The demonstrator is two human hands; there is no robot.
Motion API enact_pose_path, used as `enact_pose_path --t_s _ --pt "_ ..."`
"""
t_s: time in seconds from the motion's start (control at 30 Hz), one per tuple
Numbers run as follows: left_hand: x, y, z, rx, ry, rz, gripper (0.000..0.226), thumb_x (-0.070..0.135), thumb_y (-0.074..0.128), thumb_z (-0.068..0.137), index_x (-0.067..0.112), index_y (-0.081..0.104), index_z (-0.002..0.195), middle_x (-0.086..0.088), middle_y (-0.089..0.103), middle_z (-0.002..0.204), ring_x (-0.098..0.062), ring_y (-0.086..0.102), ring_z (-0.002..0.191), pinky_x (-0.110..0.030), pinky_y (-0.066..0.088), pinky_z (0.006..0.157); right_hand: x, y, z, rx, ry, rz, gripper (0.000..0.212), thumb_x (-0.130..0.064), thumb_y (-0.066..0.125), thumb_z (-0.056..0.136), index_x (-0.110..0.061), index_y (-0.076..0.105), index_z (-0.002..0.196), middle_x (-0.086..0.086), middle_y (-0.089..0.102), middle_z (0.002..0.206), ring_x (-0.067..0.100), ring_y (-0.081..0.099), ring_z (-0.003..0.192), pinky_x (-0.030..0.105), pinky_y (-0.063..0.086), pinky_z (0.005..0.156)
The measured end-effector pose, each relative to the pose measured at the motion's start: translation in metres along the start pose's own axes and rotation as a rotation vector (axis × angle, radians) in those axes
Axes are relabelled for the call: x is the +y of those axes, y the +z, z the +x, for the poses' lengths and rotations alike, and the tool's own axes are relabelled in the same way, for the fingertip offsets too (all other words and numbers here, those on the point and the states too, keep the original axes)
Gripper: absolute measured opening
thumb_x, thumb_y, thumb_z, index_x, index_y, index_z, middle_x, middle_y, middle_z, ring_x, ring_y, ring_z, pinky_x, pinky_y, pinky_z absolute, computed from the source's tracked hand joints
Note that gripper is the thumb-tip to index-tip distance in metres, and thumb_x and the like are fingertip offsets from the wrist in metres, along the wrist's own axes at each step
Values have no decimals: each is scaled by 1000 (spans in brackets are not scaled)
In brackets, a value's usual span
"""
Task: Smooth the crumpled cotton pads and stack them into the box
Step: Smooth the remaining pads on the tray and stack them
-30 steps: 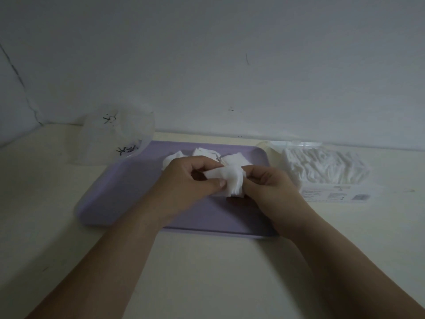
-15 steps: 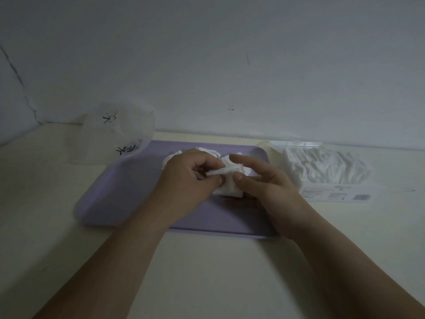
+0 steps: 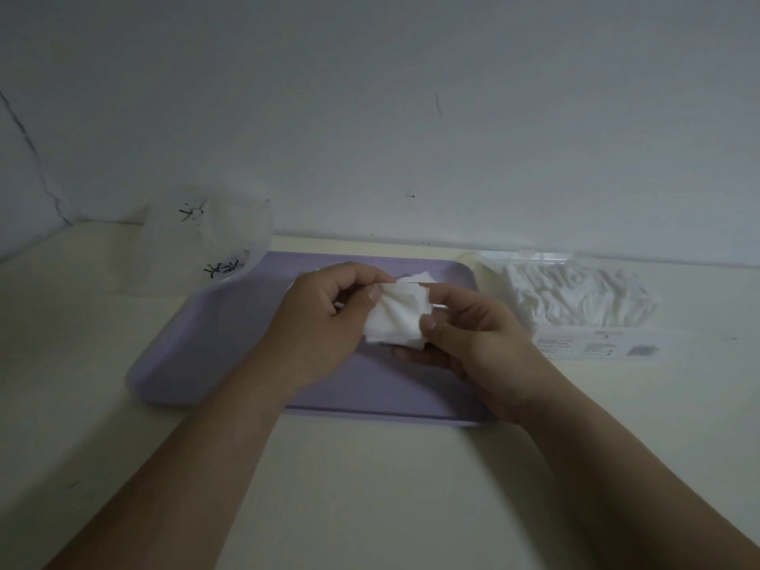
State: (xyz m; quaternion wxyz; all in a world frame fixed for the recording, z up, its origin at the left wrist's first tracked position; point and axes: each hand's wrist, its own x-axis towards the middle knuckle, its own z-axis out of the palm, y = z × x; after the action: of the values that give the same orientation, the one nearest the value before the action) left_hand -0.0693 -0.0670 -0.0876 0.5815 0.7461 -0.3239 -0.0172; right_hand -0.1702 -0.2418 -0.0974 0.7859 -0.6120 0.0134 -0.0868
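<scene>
White cotton: the pad (image 3: 397, 318) you hold is a soft, roughly square sheet, creased in folds that fan out from its upper left corner, its lower part flatter.
Pad position: it is lifted just above the lilac tray (image 3: 214, 343), between your two hands, over the tray's middle.
Left hand (image 3: 329, 318): your fingers are curled closed, thumb and forefinger pinching the pad's upper left edge.
Right hand (image 3: 473, 335): your thumb presses the pad's lower right corner against the fingers beneath, and your forefinger stretches along its top edge.
Other pads: one more crumpled pad (image 3: 419, 278) peeks out on the tray behind your hands; whether more lie there, you cannot tell.
Box (image 3: 575, 306): it sits on the table to the right of the tray, near its corner, clear-walled, filled with rumpled white cotton, a printed label on its front.
Bag (image 3: 209, 244): a clear plastic one with black marks stands at the tray's far left corner.
Table (image 3: 370, 487): pale cream, carrying the tray, box and bag.
</scene>
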Motion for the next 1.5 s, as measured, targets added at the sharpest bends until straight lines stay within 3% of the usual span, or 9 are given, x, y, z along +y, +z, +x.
enact_pose_path --t_s 0.3,0.47,0.67,0.83,0.97,1.07,1.17,1.4,1.5 --pt "-2 4 -2 -77 -18 139 21 9 62 100 26 75 100 5 77 105 -3 68 88 4 36 82 -5 -1 -1 -31 57 15 35 0 59 84 -1 73 116 31 71 120 38 72 110 50 60 97" --pt "-4 6 -1 11 -51 51 23 13 74 92 30 74 108 5 73 105 -6 69 84 -20 54 78 1 3 -1 64 -48 -129 32 6 71 91 -3 68 122 23 78 108 37 76 103 46 62 92" --pt "-6 1 -4 -180 -107 87 39 17 88 80 27 73 115 13 77 93 1 70 82 -14 53 73 5 -3 2 29 -62 -238 50 19 64 90 -14 62 128 11 80 111 20 75 103 33 60 94" --pt "-7 8 -5 -123 -128 138 20 15 88 79 23 74 90 20 59 60 5 49 53 -7 37 58 9 -2 0 141 -127 -761 51 -8 71 86 -32 62 130 -15 73 123 1 69 113 38 54 106" --pt "-4 5 -6 -201 -166 90 24 11 88 77 19 74 95 3 50 65 -6 41 56 -19 36 57 7 5 -2 90 -50 -631 63 -24 80 83 -35 57 141 -20 66 131 -1 66 117 33 54 104" --pt "1 6 -8 -253 -162 123 31 15 89 76 22 74 103 14 51 55 -2 42 51 -15 36 53 6 10 -1 154 -51 -632 48 -47 71 92 -34 61 137 -24 67 127 -6 63 117 31 52 106" --pt "1 7 -9 -262 -178 154 29 15 87 79 21 72 103 10 47 53 -4 37 47 -15 31 47 9 11 1 252 -77 -719 18 -38 63 101 -41 64 119 -22 71 118 -3 65 112 38 52 107" --pt "-1 13 -10 -314 -165 280 11 14 72 77 16 62 82 9 55 55 -6 49 50 -32 43 54 9 15 0 152 -43 -758 32 -15 47 109 -30 61 133 -21 68 113 -14 63 100 3 45 85" --pt "-1 16 -12 -308 -174 274 13 26 66 71 23 63 83 3 64 63 -10 56 57 -36 45 58 10 17 2 134 8 -547 35 -9 47 107 -23 61 136 -6 72 119 4 68 105 12 50 86"
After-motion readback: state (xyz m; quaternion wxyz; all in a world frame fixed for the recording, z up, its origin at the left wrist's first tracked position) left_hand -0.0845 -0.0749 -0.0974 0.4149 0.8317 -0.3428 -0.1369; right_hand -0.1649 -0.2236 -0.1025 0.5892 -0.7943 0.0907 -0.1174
